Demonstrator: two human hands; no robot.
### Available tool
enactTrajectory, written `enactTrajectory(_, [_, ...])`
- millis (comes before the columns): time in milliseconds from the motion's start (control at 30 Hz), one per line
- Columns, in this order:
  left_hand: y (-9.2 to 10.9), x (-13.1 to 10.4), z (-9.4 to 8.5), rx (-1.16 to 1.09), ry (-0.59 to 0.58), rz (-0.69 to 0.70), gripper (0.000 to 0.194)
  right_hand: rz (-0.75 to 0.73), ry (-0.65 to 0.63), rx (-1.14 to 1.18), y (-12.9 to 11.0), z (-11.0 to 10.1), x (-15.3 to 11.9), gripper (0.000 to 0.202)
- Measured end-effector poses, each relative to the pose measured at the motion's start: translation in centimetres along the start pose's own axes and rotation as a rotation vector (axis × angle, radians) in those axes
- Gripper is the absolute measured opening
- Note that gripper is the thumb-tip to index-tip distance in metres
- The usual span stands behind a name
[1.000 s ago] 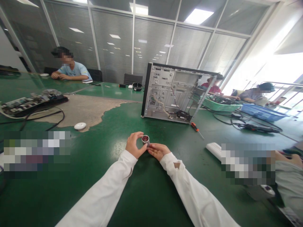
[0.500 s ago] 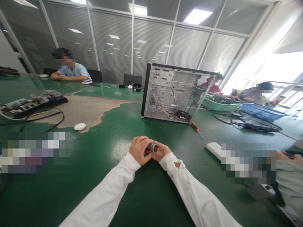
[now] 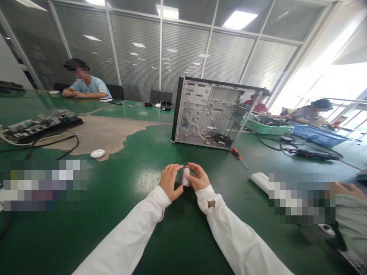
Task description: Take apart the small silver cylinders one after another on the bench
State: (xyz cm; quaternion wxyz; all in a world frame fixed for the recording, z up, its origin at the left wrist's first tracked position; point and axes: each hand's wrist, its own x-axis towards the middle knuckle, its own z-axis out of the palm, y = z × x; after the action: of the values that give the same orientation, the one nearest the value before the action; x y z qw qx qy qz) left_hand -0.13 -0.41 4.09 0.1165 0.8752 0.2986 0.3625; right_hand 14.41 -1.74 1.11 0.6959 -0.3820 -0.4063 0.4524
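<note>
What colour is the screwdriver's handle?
Orange and black; the screwdriver shows best in the head view.

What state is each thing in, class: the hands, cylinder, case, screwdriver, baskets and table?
Right hand: gripping the cylinder.
Left hand: curved beside it, contact unclear.
Metal cylinder: held roughly upright.
Computer case: standing, side open.
Screwdriver: lying down.
Green basket: holding jumbled parts.
Blue basket: contents unclear.
Table: green surface, ragged beige patch.

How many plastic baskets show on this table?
2: a green plastic basket, partly behind the open silver-and-black metal computer case, and a blue plastic basket to the green one's right. Others may be hidden behind the case.
</note>
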Motion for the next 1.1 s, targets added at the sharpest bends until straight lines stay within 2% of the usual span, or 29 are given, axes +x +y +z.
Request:
enactTrajectory(133, [-0.7,-0.1,0.8,0.009,-0.060,-0.063,0.060,-0.184,-0.002,-0.255,-0.5,0.5,-0.4,0.047])
enactTrajectory(400, [-1.3,0.4,1.3,0.028,-0.079,-0.281,0.044,-0.242,-0.082,-0.540,-0.6,1.2,-1.0,0.049])
enactTrajectory(500, [-1.3,0.5,1.2,0.040,-0.117,-0.253,0.037,-0.229,-0.070,-0.545,-0.9,1.2,-1.2,0.034])
enactTrajectory(633, [-1.4,0.5,1.2,0.026,-0.123,-0.198,0.041,-0.283,-0.067,-0.536,-1.5,1.2,-1.2,0.015])
enactTrajectory(1100, [-1.4,0.5,0.9,0.017,-0.117,-0.136,0.037,-0.394,-0.134,-0.646,-2.5,0.7,-0.9,0.008])
